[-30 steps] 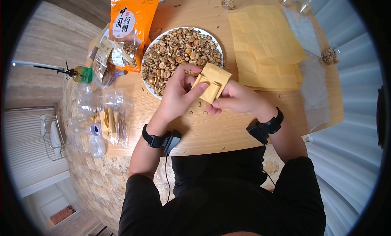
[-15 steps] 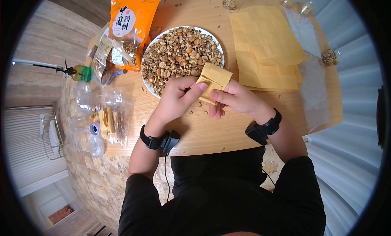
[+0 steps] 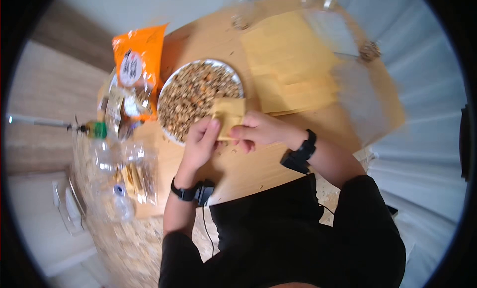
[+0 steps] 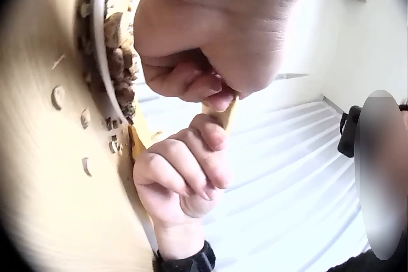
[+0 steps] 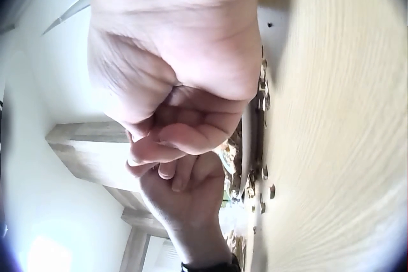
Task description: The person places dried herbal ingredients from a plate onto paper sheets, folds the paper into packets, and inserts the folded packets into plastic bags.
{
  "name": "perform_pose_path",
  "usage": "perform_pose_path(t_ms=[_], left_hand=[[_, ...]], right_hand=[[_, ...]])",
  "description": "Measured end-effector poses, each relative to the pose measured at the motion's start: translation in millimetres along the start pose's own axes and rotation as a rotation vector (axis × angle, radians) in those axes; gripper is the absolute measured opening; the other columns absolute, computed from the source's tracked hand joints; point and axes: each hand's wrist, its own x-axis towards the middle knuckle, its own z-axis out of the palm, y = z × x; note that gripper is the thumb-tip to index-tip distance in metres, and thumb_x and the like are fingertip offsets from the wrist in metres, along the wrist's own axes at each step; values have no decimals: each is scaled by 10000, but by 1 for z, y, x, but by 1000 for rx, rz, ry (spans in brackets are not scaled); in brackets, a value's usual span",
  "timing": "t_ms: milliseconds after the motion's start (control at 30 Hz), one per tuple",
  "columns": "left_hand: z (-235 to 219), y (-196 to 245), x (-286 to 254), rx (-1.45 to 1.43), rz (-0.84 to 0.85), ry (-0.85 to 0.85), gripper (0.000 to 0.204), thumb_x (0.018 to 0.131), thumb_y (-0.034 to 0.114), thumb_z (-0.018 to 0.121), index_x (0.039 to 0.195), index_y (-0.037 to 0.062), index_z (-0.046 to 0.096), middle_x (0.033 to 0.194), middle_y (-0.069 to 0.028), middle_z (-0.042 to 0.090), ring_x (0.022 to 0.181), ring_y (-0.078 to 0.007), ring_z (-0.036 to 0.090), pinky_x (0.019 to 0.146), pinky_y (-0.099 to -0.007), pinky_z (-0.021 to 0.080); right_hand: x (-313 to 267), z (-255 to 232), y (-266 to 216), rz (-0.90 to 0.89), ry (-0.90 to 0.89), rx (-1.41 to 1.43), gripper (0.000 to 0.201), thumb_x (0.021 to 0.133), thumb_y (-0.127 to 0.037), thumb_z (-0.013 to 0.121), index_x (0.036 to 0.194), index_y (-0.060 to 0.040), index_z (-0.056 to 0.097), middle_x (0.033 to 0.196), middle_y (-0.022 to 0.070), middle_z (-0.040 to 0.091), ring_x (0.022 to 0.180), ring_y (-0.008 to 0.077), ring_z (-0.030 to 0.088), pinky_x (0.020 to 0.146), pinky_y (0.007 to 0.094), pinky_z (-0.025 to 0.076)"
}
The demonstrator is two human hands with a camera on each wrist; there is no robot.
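A folded yellow paper packet (image 3: 229, 109) is held between both hands, over the near right rim of a white plate (image 3: 240, 84) heaped with brown dried pieces. The left hand (image 3: 201, 141) pinches its left side, thumb on top; the right hand (image 3: 261, 131) pinches its lower right side. In the left wrist view a thin edge of the packet (image 4: 229, 116) shows between the left hand (image 4: 210, 36) and the right hand (image 4: 182, 173). The right wrist view shows the curled fingers of both hands close together, the packet mostly hidden.
An orange bag (image 3: 141, 54) and smaller clear bags stand left of the plate. Plastic bottles and a clear bag of folded packets (image 3: 131, 181) lie at the left edge. Yellow paper sheets (image 3: 293, 69) lie at the right, with small jars behind. Loose pieces dot the table.
The head view has shifted and tilted, so the table and its contents appear moved left and lower. Both hands still hold the packet. The right fingers earlier shifted their grip on its lower edge.
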Motion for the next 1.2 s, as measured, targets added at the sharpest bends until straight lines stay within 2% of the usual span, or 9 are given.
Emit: perform_pose_path(t_ms=[100,267,433,600,833,967,1033,1133,1200], left_hand=[[8,7,-6,-12,43,143,342,1014,301,424,862,48,598,638,31,518,531,-42,448,472,-189,345],[26,26,-28,101,-214,303,308,1024,274,395,950,33,571,703,33,468,636,-40,405,548,-210,346],[42,-5,-40,130,0,626,282,1028,233,386,894,31,529,729,21,475,667,-66,404,578,-232,347],[47,9,-34,-28,62,658,285,1025,246,404,882,35,532,739,9,512,662,-64,430,583,-230,363],[22,69,5,112,260,632,314,1014,246,431,767,61,488,663,36,448,605,-47,377,529,-219,315],[-22,100,21,362,331,502,320,1008,235,446,751,46,474,655,36,416,614,-50,342,535,-227,306],[-29,124,20,378,268,414,327,1003,241,466,752,30,471,664,35,396,637,-55,333,560,-233,306],[-38,131,13,474,206,288,319,999,247,478,768,28,479,674,39,388,649,-57,331,573,-231,308],[-40,129,8,521,240,223,313,998,250,484,776,29,483,678,41,384,653,-58,328,577,-228,309]], right_hand=[[-2,-6,-2,-26,-97,-177,439,977,-369,493,804,11,628,631,74,649,547,109,612,508,227,486],[-2,4,-1,43,-315,-381,409,968,-330,506,793,20,628,628,77,648,532,117,610,512,249,491],[-13,25,-11,11,-378,-423,432,973,-320,484,776,34,632,614,78,645,525,142,619,520,261,499],[-31,39,-34,-36,-274,-501,347,970,-239,474,783,30,590,611,83,636,522,154,609,520,274,486],[-114,2,-52,-242,297,-425,172,911,-188,605,895,-18,622,776,63,669,688,127,645,612,259,499],[-201,-110,-63,-17,966,-955,282,874,-282,629,937,-7,635,866,113,675,772,188,634,686,318,494],[-246,-166,-56,425,1045,-1381,404,833,-379,654,947,8,629,886,138,667,822,234,625,729,362,482],[-283,-198,-28,178,1113,-1406,457,804,-427,654,938,9,657,858,185,666,818,351,621,742,405,477],[-283,-200,-22,411,1185,-1278,379,780,-346,687,928,2,657,832,151,670,792,291,631,711,380,481]])
